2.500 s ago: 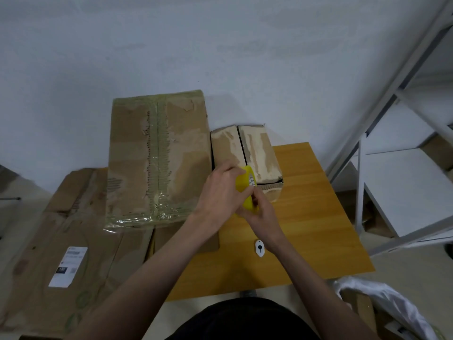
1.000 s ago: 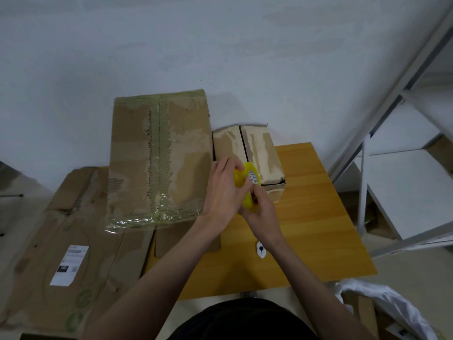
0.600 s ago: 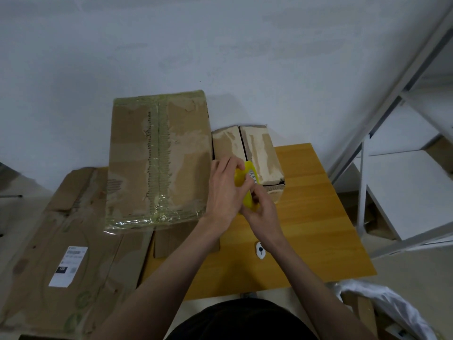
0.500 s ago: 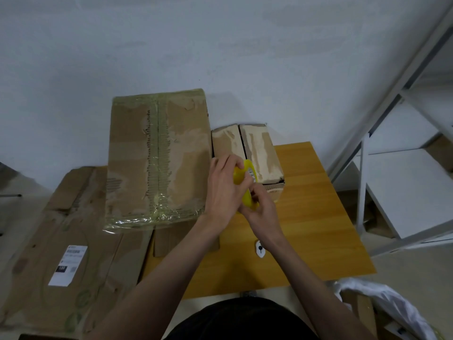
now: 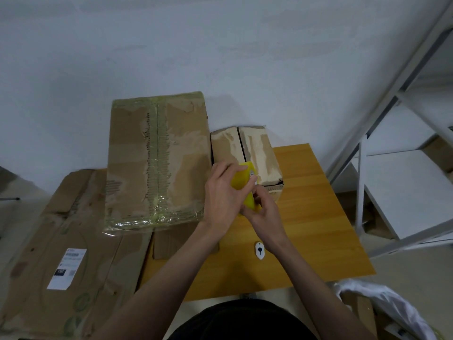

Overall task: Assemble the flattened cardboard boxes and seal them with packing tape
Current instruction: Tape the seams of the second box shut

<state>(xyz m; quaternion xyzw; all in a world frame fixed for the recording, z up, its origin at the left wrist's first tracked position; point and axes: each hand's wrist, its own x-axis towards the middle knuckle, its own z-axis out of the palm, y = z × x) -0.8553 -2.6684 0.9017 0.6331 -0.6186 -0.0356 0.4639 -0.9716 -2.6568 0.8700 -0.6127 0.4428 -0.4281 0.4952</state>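
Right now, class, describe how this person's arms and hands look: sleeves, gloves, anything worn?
Both forearms are bare up to the frame's lower edge, with no sleeve showing. The left hand and right hand wear no gloves; no watch, ring or band is visible. A dark garment covers the torso at the bottom of the view.

A plain pale grey wall [image 5: 220,45] rises behind the orange-brown wooden worktop [image 5: 306,217], with white metal shelving [image 5: 402,168] at right, seemingly over a dim grey floor [image 5: 14,217].
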